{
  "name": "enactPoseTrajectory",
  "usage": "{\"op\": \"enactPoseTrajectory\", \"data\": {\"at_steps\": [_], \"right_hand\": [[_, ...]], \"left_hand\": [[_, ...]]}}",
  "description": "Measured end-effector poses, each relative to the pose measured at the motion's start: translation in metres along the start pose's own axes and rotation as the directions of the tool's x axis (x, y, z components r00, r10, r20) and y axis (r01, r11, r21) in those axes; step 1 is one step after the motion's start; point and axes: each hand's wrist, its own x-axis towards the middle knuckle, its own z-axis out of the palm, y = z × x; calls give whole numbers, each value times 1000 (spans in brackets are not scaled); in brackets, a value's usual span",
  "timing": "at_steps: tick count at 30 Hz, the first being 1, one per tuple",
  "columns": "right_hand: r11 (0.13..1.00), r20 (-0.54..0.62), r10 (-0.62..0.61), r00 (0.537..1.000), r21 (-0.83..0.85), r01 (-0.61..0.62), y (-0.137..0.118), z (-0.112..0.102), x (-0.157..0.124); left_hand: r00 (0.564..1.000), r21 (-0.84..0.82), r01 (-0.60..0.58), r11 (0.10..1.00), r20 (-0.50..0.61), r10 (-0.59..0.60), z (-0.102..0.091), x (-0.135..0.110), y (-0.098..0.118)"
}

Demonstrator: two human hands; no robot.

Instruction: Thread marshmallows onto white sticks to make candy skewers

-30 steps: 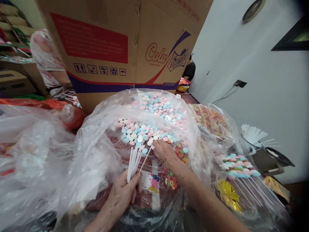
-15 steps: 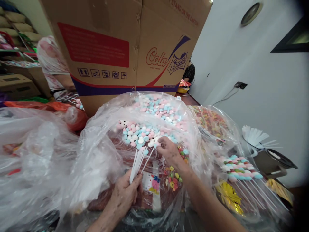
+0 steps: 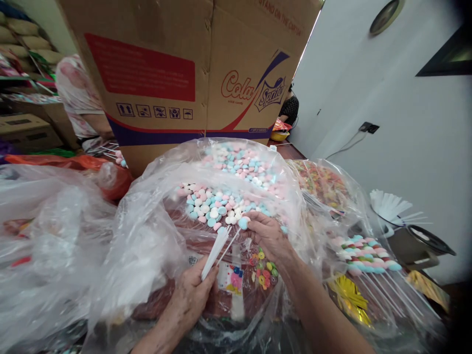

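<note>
My left hand [image 3: 193, 290] is closed round a bunch of thin white sticks [image 3: 215, 251]; one stick leans apart from the others to the right. At that stick's upper end, my right hand [image 3: 271, 237] pinches a light blue round candy [image 3: 243, 222]. Whether the stick has pierced it I cannot tell. Beyond both hands lies a heap of pink, white and blue candies [image 3: 206, 204] in a large clear plastic bag [image 3: 147, 206]. Small colourful ring candies [image 3: 266, 275] and a printed label [image 3: 231, 279] lie under the right forearm and between the hands.
A tall cardboard box [image 3: 155, 118] stands behind the bag. On the right are candy skewers [image 3: 368, 254], gold ties [image 3: 350, 297], a bag of orange-red candies [image 3: 320, 182] and white strips [image 3: 391, 209]. Crumpled plastic [image 3: 55, 236] covers the left. A person [image 3: 79, 98] is behind the box's left edge.
My right hand has drawn back slightly from the candy heap and now shows a blue candy at its fingertips, by the single stick. The left hand has barely moved.
</note>
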Motion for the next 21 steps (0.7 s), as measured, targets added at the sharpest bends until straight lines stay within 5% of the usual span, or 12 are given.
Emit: {"op": "enactPoseTrajectory", "data": {"at_steps": [21], "right_hand": [[999,-32,-46,998,-16,45,5,2,-1]], "left_hand": [[998,109,-43,993,52,37,0,0,4]]}}
